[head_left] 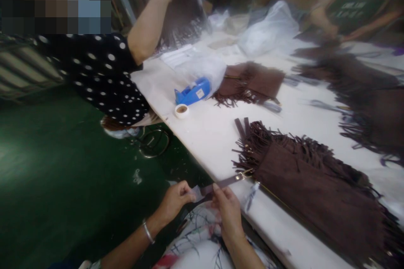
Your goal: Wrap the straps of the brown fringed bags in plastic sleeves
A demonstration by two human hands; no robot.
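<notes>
A brown fringed bag (312, 189) lies on the white table at the right. From its metal clasp a brown strap (229, 181) runs left over the table's edge to my hands. My right hand (227, 208) pinches the strap between thumb and fingers. Just left of it, my left hand (179, 200), with a silver bangle on the wrist, pinches a small clear plastic piece (197, 193) at the strap's end. Both hands are above my lap, near the table edge.
On the white table (202, 134) stand a blue tape dispenser (193, 91) and a tape roll (182, 111). More brown fringed bags (252, 79) and plastic bags (268, 29) lie beyond. A person in a dotted top (104, 71) is at the left, another at the upper right.
</notes>
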